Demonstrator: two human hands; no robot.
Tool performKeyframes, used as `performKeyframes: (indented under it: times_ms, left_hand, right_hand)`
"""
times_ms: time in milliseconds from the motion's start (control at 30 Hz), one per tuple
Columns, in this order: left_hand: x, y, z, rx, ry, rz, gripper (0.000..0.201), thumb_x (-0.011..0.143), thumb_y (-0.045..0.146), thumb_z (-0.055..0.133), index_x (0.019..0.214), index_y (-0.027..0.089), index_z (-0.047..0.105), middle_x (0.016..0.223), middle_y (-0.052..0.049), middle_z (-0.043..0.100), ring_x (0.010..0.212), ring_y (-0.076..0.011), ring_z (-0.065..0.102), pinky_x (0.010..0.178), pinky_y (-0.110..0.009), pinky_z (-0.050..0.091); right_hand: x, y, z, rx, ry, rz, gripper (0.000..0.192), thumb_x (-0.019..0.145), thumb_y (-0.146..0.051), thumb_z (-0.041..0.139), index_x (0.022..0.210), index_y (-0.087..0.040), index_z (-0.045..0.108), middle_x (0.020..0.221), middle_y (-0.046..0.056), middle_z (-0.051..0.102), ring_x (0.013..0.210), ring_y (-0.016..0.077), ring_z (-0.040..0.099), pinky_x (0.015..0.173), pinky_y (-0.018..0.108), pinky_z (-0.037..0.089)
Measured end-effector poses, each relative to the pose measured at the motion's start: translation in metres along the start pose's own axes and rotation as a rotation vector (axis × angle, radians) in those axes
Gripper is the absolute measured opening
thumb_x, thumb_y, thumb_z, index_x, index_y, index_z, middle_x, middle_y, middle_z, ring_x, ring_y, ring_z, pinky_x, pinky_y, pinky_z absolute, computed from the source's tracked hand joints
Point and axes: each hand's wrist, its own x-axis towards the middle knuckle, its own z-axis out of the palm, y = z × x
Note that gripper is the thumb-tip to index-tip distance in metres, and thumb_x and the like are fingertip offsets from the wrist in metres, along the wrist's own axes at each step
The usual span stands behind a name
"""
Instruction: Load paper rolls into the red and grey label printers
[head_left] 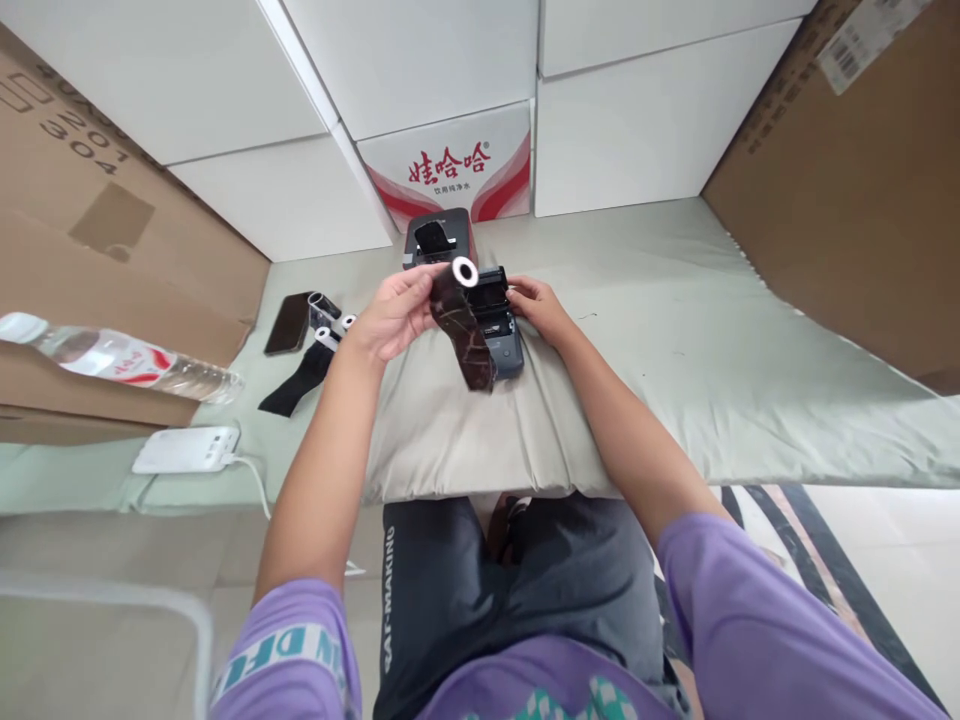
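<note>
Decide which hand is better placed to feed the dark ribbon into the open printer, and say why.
Left, probably. The left hand already holds the ribbon roll above the printer, while the right hand rests on the printer's side, steadying it.

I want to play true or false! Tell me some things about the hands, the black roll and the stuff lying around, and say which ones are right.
1. The left hand holds a black ribbon roll with a white core. True.
2. The right hand holds the water bottle. False: it rests on the small black printer; the bottle lies on a cardboard box at the left.
3. The printer sits on a pale cushion. True.
4. A dark phone lies to the right of the printer. False: it lies to its left.
5. A white charger block with a cable lies at the left. True.
</note>
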Motion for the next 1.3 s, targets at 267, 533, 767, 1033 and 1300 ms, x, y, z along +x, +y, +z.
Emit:
performKeyframes:
  times_ms: [267, 533, 767, 1033, 1300]
  left_hand:
    - [0.004, -0.016, 0.021, -0.072, -0.112, -0.028, 0.059, 0.073, 0.042, 0.09, 0.122, 0.019, 0.069, 0.121, -0.011, 0.075, 0.113, -0.0273, 0.074, 0.103, -0.046, 0.06]
    - [0.015, -0.033, 0.011, 0.401, 0.067, 0.382, 0.057, 0.073, 0.048, 0.088, 0.117, 0.025, 0.06, 0.123, -0.008, 0.067, 0.125, -0.0271, 0.062, 0.098, -0.039, 0.056]
    - [0.005, -0.045, 0.019, 0.782, 0.105, 0.403, 0.034, 0.077, 0.022, 0.074, 0.109, 0.02, 0.064, 0.101, -0.003, 0.069, 0.079, -0.0154, 0.062, 0.072, -0.027, 0.05]
    - [0.008, -0.056, 0.039, 0.973, 0.167, 0.291, 0.025, 0.076, 0.031, 0.082, 0.097, 0.021, 0.071, 0.107, -0.009, 0.07, 0.11, -0.0319, 0.063, 0.099, -0.042, 0.049]
    - [0.016, -0.059, 0.051, 0.984, 0.159, 0.179, 0.014, 0.077, 0.031, 0.082, 0.079, 0.02, 0.073, 0.096, -0.009, 0.066, 0.104, -0.0324, 0.061, 0.1, -0.048, 0.048]
  right_hand:
    - [0.006, 0.0, -0.002, -0.034, -0.004, -0.088, 0.041, 0.073, -0.048, 0.082, 0.102, -0.02, 0.072, 0.099, 0.006, 0.076, 0.101, 0.024, 0.069, 0.096, 0.04, 0.056]
    - [0.004, 0.003, 0.0, -0.006, -0.005, 0.024, 0.041, 0.082, -0.041, 0.075, 0.116, -0.019, 0.07, 0.091, 0.002, 0.074, 0.083, 0.0166, 0.068, 0.083, 0.033, 0.059]
    - [0.003, -0.001, 0.001, 0.022, -0.007, 0.025, 0.041, 0.08, -0.039, 0.077, 0.114, -0.018, 0.07, 0.087, 0.001, 0.072, 0.077, 0.0146, 0.065, 0.076, 0.029, 0.056]
    - [0.003, -0.001, 0.002, 0.006, 0.019, 0.026, 0.04, 0.079, -0.043, 0.079, 0.111, -0.021, 0.071, 0.085, 0.001, 0.072, 0.076, 0.015, 0.065, 0.077, 0.031, 0.058]
    - [0.003, -0.002, 0.001, 0.011, 0.035, 0.034, 0.039, 0.08, -0.042, 0.078, 0.111, -0.019, 0.071, 0.085, 0.001, 0.074, 0.076, 0.0144, 0.066, 0.077, 0.03, 0.059]
